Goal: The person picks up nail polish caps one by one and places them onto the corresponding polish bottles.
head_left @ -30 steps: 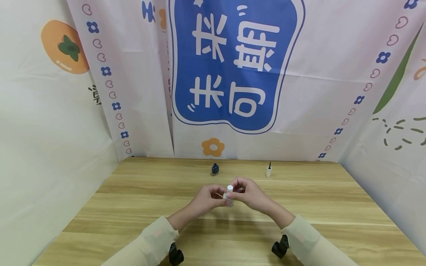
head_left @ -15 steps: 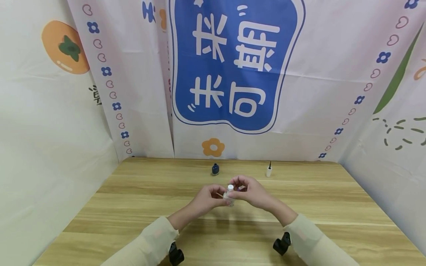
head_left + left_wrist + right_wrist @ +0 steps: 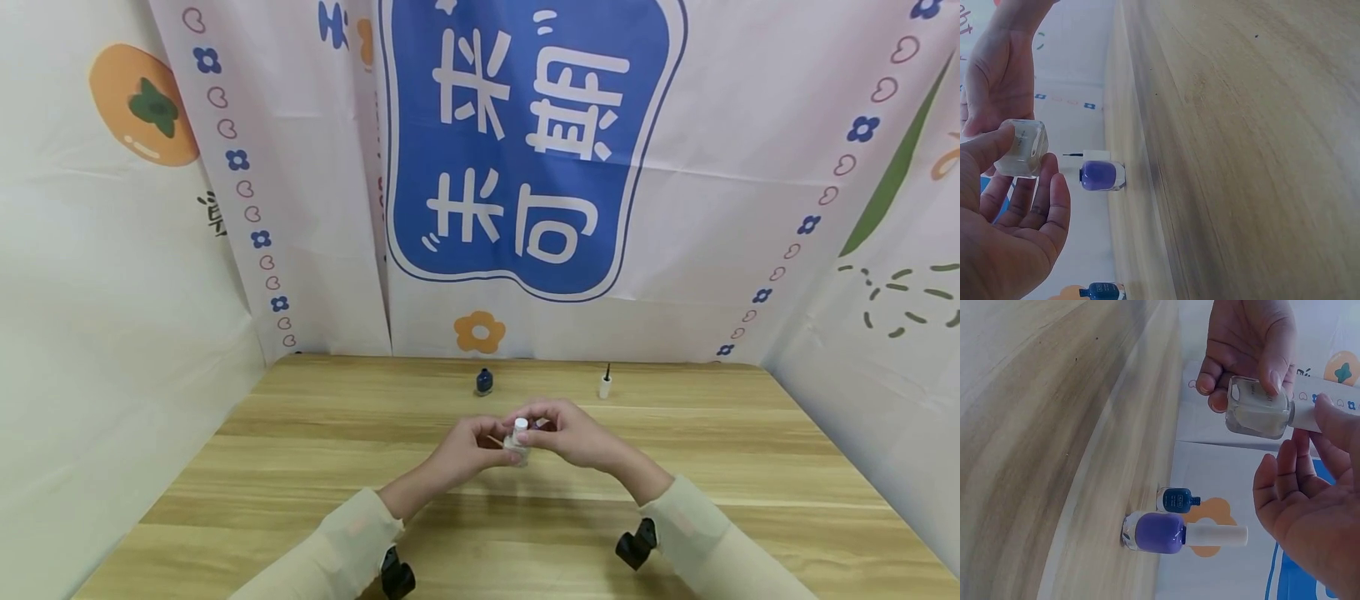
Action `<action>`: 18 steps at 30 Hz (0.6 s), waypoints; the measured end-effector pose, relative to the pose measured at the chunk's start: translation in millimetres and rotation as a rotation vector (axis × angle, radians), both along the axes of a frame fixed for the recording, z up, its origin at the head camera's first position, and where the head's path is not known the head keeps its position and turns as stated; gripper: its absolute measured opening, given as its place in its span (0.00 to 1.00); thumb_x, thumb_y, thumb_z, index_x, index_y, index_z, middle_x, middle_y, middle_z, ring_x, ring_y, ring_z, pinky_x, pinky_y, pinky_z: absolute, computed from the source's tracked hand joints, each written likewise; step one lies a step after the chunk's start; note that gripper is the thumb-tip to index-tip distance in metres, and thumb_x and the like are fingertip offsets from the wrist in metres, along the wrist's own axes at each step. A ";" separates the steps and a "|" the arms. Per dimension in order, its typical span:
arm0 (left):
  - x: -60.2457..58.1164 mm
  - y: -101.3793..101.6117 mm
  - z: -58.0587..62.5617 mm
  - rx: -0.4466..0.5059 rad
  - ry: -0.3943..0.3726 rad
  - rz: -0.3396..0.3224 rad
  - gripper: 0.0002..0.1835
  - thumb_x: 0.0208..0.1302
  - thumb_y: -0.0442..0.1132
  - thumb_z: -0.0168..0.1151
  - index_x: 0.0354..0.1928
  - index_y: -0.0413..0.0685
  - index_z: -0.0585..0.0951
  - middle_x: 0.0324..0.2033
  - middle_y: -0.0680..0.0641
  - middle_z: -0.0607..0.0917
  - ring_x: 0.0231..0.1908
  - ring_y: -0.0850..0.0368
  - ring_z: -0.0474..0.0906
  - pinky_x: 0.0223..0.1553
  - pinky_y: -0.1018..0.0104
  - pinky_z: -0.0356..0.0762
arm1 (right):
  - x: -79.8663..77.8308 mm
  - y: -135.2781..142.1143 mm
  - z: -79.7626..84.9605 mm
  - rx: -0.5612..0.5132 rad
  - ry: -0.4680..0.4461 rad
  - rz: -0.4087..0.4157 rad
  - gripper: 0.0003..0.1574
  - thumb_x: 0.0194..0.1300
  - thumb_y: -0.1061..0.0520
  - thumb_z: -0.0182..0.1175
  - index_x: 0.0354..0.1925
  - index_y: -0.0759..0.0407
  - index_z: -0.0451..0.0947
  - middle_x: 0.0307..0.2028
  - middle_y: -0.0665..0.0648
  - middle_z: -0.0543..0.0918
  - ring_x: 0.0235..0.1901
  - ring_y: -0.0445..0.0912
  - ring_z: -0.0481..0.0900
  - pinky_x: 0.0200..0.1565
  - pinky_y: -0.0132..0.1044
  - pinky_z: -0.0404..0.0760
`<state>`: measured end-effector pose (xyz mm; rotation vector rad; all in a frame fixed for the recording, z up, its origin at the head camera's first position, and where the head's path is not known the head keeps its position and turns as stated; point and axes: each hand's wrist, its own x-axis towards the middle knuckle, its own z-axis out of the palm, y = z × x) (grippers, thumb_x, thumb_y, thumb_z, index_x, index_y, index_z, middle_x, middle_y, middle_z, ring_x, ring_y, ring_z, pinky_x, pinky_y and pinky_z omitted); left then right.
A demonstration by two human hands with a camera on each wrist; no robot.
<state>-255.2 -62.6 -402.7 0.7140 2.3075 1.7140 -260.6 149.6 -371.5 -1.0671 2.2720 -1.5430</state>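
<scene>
In the head view, a small clear nail polish bottle (image 3: 514, 453) with pale contents stands upright between both hands, raised above the table. My left hand (image 3: 467, 447) holds its glass body, thumb flat along one face in the left wrist view. My right hand (image 3: 573, 435) pinches the white cap (image 3: 521, 424), which sits on the bottle's neck; the fingers behind it are partly hidden. Beyond the hands stands a purple nail polish bottle (image 3: 1160, 533) with a white cap, mostly covered by my right hand in the head view.
Toward the back of the wooden table (image 3: 337, 467) stands an uncapped dark blue nail polish bottle (image 3: 484, 382). Farther right, a white cap with a dark brush (image 3: 606, 386) stands brush up. Printed cloth (image 3: 675, 275) hangs along the table's back and sides.
My right hand's fingers have shifted around the white cap, the index finger reaching farther left behind it. My left hand and the bottle stay almost in place.
</scene>
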 end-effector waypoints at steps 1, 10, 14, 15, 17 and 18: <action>-0.1 -0.2 -0.2 0.001 0.002 -0.001 0.11 0.57 0.37 0.72 0.39 0.39 0.82 0.37 0.48 0.83 0.35 0.54 0.81 0.37 0.63 0.81 | 0.4 -0.6 -0.1 0.000 -0.005 -0.013 0.15 0.69 0.61 0.59 0.52 0.65 0.80 0.44 0.61 0.80 0.39 0.48 0.76 0.38 0.35 0.80; -0.5 -2.1 -1.1 0.013 0.014 -0.024 0.11 0.58 0.37 0.71 0.41 0.40 0.84 0.40 0.48 0.84 0.37 0.53 0.81 0.38 0.63 0.81 | 1.5 -6.1 -6.8 -0.023 -0.044 -0.131 0.11 0.66 0.56 0.64 0.44 0.61 0.83 0.40 0.56 0.81 0.36 0.50 0.76 0.37 0.39 0.80; -0.8 -2.2 -1.4 0.020 0.011 -0.024 0.12 0.58 0.36 0.71 0.42 0.40 0.84 0.40 0.48 0.84 0.37 0.53 0.81 0.38 0.63 0.81 | 1.3 -8.4 -10.1 -0.026 -0.049 -0.178 0.09 0.64 0.54 0.66 0.40 0.58 0.82 0.37 0.55 0.81 0.36 0.51 0.76 0.38 0.47 0.80; -0.9 -2.3 -1.4 0.023 0.010 -0.024 0.12 0.58 0.36 0.71 0.43 0.40 0.84 0.40 0.48 0.84 0.37 0.53 0.81 0.38 0.63 0.81 | 1.4 -9.1 -10.7 -0.026 -0.049 -0.190 0.09 0.63 0.54 0.67 0.39 0.58 0.81 0.37 0.55 0.81 0.36 0.51 0.76 0.37 0.47 0.80; -0.5 -2.5 -1.1 0.029 0.008 -0.023 0.12 0.58 0.36 0.71 0.43 0.40 0.84 0.40 0.48 0.84 0.37 0.53 0.81 0.38 0.64 0.81 | 1.6 -10.6 -11.5 -0.025 -0.049 -0.211 0.10 0.62 0.53 0.68 0.37 0.58 0.80 0.35 0.55 0.80 0.34 0.50 0.76 0.35 0.43 0.80; -0.2 -2.5 -1.0 0.029 0.009 -0.021 0.12 0.58 0.36 0.71 0.43 0.40 0.84 0.40 0.48 0.84 0.37 0.54 0.81 0.38 0.64 0.81 | 1.5 -11.2 -12.1 -0.026 -0.048 -0.220 0.11 0.61 0.53 0.68 0.37 0.58 0.79 0.35 0.55 0.80 0.33 0.49 0.76 0.34 0.40 0.79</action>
